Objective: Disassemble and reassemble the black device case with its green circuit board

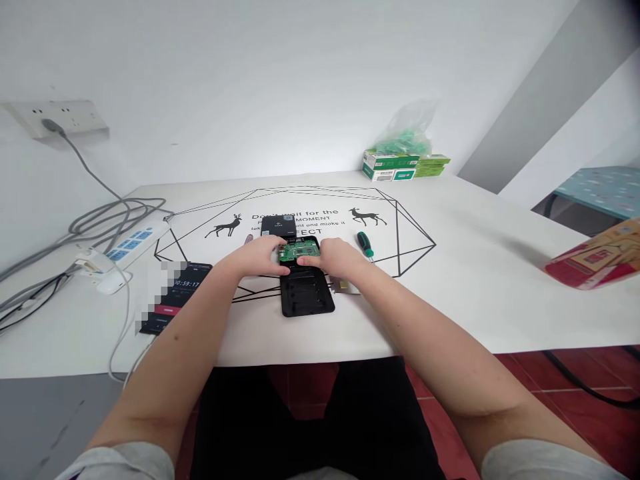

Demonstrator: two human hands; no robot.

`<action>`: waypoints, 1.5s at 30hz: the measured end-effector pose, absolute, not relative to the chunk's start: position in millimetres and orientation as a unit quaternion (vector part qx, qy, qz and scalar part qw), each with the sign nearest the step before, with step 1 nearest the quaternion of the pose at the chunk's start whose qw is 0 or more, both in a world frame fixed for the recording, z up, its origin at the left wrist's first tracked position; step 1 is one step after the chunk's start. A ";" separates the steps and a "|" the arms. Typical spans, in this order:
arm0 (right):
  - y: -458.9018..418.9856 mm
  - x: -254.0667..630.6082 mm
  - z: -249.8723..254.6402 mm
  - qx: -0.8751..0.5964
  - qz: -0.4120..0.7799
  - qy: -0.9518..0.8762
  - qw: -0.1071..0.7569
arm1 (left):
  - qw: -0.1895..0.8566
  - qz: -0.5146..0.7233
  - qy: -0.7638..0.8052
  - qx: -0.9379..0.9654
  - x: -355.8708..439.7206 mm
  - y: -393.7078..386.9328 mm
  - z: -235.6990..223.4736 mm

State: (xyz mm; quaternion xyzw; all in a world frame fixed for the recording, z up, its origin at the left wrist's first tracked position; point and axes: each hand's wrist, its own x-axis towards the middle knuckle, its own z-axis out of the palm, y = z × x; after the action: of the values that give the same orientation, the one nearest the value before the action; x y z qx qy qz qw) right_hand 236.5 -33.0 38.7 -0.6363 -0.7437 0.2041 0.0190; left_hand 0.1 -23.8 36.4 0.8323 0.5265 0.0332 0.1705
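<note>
A green circuit board (pixel 300 249) sits in a black casing (pixel 312 241) at the middle of the table. My left hand (pixel 260 255) grips its left side, thumb toward me and fingers at the far edge. On the right side, my right hand (pixel 336 257) is closed on the board, with the thumb lying across its near right corner. Just in front lies a black rectangular cover (pixel 307 297), inner side up. Behind my left hand is a flat black battery-like block (pixel 278 225). A silvery flat part (pixel 345 286) is partly hidden beneath my right wrist.
A green-and-black screwdriver (pixel 365 244) lies right of my right hand. A phone (pixel 183 293) with a running timer, a power strip (pixel 131 245) and coiled cables (pixel 107 223) are at left. Boxes (pixel 393 165) with a plastic bag stand behind; a red package (pixel 593 260) is far right.
</note>
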 end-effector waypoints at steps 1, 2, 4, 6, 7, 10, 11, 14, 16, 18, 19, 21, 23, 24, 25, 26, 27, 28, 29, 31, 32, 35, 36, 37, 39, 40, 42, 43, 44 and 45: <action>-32.1 237.8 38.3 -0.636 0.217 -0.741 0.021 | 0.171 0.034 0.525 0.833 0.0 -23.6 36.2; -31.3 239.0 38.0 -0.635 0.235 -0.736 0.026 | 0.170 0.034 0.524 0.834 0.0 -23.3 36.0; -29.9 241.3 37.6 -0.632 0.273 -0.725 0.040 | 0.168 0.033 0.520 0.836 0.1 -22.9 35.8; -29.4 242.7 37.3 -0.629 0.299 -0.716 0.053 | 0.166 0.031 0.520 0.837 -0.1 -22.4 35.5; -29.5 243.0 37.0 -0.627 0.306 -0.714 0.056 | 0.165 0.030 0.521 0.837 -0.3 -22.1 35.2; -30.8 242.3 35.7 -0.633 0.297 -0.712 0.068 | 0.162 0.033 0.518 0.839 -1.5 -20.8 33.5; -31.2 241.9 34.9 -0.637 0.282 -0.714 0.071 | 0.161 0.034 0.515 0.841 -1.9 -20.3 32.8; -30.9 241.5 31.3 -0.643 0.230 -0.727 0.072 | 0.158 0.033 0.503 0.849 -2.7 -19.6 31.5; -29.5 242.3 28.7 -0.636 0.224 -0.735 0.071 | 0.155 0.031 0.499 0.852 -2.5 -19.7 31.5; -28.0 243.5 27.1 -0.627 0.240 -0.738 0.074 | 0.151 0.028 0.497 0.854 -2.3 -20.0 31.7; -27.3 244.2 27.1 -0.622 0.255 -0.737 0.074 | 0.150 0.027 0.496 0.855 -2.3 -20.1 31.8; -26.4 246.4 28.7 -0.610 0.287 -0.736 0.066 | 0.146 0.021 0.495 0.857 -2.5 -20.1 31.7; -25.6 250.7 32.7 -0.599 0.294 -0.743 0.060 | 0.137 0.013 0.496 0.858 -3.0 -20.1 31.4; -25.1 254.1 35.5 -0.597 0.277 -0.750 0.056 | 0.134 0.009 0.495 0.858 -3.2 -20.3 31.4; -24.5 258.5 38.4 -0.597 0.251 -0.761 0.050 | 0.131 0.006 0.493 0.860 -3.3 -20.5 31.5; -23.9 263.9 41.5 -0.597 0.216 -0.772 0.037 | 0.128 0.005 0.491 0.862 -3.3 -20.8 31.7; -23.3 269.9 44.4 -0.595 0.189 -0.782 0.011 | 0.126 0.005 0.488 0.863 -3.3 -21.2 32.0; -22.9 276.1 47.1 -0.581 0.178 -0.794 -0.022 | 0.124 0.007 0.487 0.865 -3.4 -21.5 32.3; -22.6 282.0 49.2 -0.571 0.180 -0.799 -0.060 | 0.121 0.010 0.486 0.865 -3.5 -21.7 32.5; -22.8 290.8 51.9 -0.556 0.213 -0.794 -0.120 | 0.116 0.020 0.489 0.864 -4.4 -21.4 32.7; -23.3 293.1 52.7 -0.551 0.226 -0.792 -0.136 | 0.112 0.024 0.492 0.863 -5.2 -20.8 32.6; -26.7 292.8 54.0 -0.533 0.242 -0.797 -0.149 | 0.091 0.032 0.508 0.856 -9.2 -17.8 32.3; -28.3 291.3 54.6 -0.529 0.244 -0.799 -0.149 | 0.083 0.033 0.516 0.852 -10.7 -16.6 32.4; -29.8 289.8 55.3 -0.527 0.246 -0.800 -0.148 | 0.077 0.034 0.523 0.848 -12.3 -15.5 32.5; -32.5 287.8 56.6 -0.529 0.247 -0.800 -0.140 | 0.069 0.033 0.536 0.841 -15.2 -13.4 33.0; -33.5 287.4 57.0 -0.531 0.249 -0.798 -0.136 | 0.066 0.031 0.541 0.838 -16.5 -12.5 33.3; -34.2 287.7 56.9 -0.539 0.256 -0.792 -0.126 | 0.059 0.025 0.551 0.832 -18.7 -10.8 33.5; -34.1 288.2 56.3 -0.543 0.258 -0.790 -0.122 | 0.055 0.021 0.556 0.829 -19.6 -10.0 33.4; -33.6 288.8 55.5 -0.541 0.262 -0.790 -0.118 | 0.050 0.016 0.561 0.826 -20.3 -9.2 33.2; -33.1 289.3 54.4 -0.536 0.265 -0.794 -0.113 | 0.046 0.011 0.564 0.825 -20.8 -8.5 32.9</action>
State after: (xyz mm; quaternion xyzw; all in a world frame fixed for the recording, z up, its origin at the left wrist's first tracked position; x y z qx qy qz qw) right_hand 289.3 -33.1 54.4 -0.5356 -0.7938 0.2650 -0.1133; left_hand -20.8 -8.5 32.9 0.8245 0.5638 0.0111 0.0459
